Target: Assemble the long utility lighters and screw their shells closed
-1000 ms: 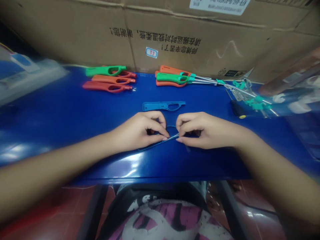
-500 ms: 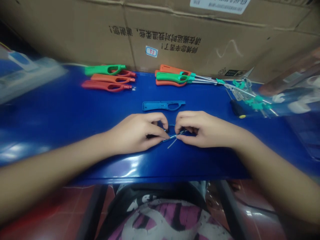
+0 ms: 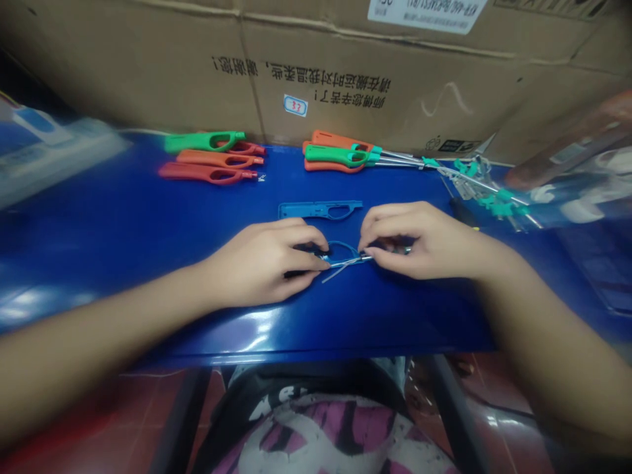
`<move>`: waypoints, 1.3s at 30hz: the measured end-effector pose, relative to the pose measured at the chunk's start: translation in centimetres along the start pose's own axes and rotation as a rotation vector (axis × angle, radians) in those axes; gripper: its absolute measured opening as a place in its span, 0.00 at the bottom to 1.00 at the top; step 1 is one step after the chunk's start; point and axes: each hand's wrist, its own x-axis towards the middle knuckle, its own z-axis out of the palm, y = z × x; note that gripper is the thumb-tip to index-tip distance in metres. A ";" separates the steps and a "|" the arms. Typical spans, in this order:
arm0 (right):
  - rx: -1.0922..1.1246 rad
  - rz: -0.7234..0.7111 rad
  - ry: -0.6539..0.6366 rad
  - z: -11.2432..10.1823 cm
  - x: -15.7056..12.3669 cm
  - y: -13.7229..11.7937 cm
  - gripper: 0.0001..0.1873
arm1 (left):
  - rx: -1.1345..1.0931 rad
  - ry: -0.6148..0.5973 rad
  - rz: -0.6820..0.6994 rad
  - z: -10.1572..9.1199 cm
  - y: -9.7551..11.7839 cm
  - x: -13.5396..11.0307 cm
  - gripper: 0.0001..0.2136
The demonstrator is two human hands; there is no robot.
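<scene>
My left hand (image 3: 276, 260) is closed around the handle of a blue lighter casing (image 3: 351, 246); its trigger loop shows between my hands, while the handle is mostly hidden by my fingers. My right hand (image 3: 419, 240) pinches a thin metal tube (image 3: 366, 257) at the nose of that casing. A thin pale strip (image 3: 334, 272) sticks out below the casing, towards me. Just beyond my hands, a second blue casing half (image 3: 303, 210) lies on the table with its inside facing up.
Green, orange and red lighter handles (image 3: 212, 157) lie at the back left. Lighters with metal tubes (image 3: 336, 155) lie at the back centre, near loose tubes with teal parts (image 3: 501, 203). A cardboard box (image 3: 162, 79) stands behind the blue table (image 3: 222, 197). A dark screwdriver (image 3: 461, 212) is partly hidden.
My right hand has shifted right and slightly away from me along the metal tube, uncovering the casing's trigger loop. My left hand stays nearly in place.
</scene>
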 end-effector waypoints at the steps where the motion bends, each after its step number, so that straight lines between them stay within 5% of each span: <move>1: -0.016 0.016 0.021 -0.2 -0.1 0.1 0.05 | 0.015 0.003 0.003 0.0 -0.1 0.0 0.11; 9: -0.114 0.206 -0.140 -0.3 -0.5 1.4 0.04 | -0.015 0.045 -0.012 0.6 -0.7 0.0 0.11; 23: -0.113 0.373 -0.151 -0.3 0.5 1.4 0.05 | -0.123 0.101 -0.070 0.9 -1.0 0.5 0.11; 33: -0.101 0.264 0.007 -0.8 -0.1 2.9 0.10 | -0.078 0.126 -0.052 1.8 -1.9 0.4 0.14; 39: -0.297 0.524 0.245 -1.3 0.0 4.9 0.10 | -0.014 0.105 -0.081 1.3 -1.8 0.1 0.15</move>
